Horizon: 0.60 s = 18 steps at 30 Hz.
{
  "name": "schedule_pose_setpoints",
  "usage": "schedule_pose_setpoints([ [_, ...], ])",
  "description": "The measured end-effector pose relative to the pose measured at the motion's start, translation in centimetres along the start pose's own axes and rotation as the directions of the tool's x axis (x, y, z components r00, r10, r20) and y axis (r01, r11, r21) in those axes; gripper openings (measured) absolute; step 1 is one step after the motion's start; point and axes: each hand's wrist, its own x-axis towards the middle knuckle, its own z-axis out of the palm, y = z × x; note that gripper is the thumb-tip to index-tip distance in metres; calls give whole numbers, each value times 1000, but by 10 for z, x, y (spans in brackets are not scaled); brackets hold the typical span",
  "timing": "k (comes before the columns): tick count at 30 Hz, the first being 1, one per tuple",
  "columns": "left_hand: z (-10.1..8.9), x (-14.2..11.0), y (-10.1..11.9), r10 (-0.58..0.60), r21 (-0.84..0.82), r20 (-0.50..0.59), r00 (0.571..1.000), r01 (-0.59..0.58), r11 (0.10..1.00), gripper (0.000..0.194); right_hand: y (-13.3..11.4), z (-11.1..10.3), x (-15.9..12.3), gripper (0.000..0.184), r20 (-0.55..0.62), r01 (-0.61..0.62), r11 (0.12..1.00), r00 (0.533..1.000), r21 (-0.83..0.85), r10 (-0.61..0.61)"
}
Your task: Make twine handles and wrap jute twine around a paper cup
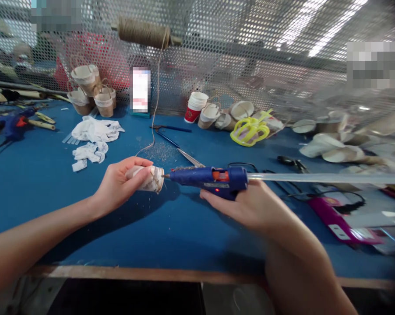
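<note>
My left hand (118, 183) is closed around a small paper cup (150, 179) held on its side above the blue table (86, 218). Twine runs from the cup's base up to a spool (143, 33) on the mesh wall. My right hand (246, 203) grips a blue hot glue gun (213, 178) with an orange trigger and a long clear glue stick (325, 177) sticking out the back. The gun's nozzle tip touches the cup's bottom rim.
Scissors (176, 142) lie behind the cup. Twine-wrapped cups (90, 89) stand back left beside torn paper scraps (94, 135). A red cup stack (195, 107), loose cups (332, 146), a yellow plastic piece (250, 129), a second glue gun (15, 124) and a magenta tool (338, 221) surround them.
</note>
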Motion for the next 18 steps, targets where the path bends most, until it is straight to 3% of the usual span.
schedule_pose_setpoints([
  [5,-3,-2,5,7,-49,23,1000,-6,999,25,-5,-4,2,26,22,-131,991,991,41,130],
  [12,-5,1,4,14,31,-22,1000,-13,999,26,-5,-6,4,16,-9,-114,990,993,79,115],
  [18,-5,3,3,-7,-15,-13,1000,6,1000,25,-8,-3,5,16,15,-101,986,995,131,100],
])
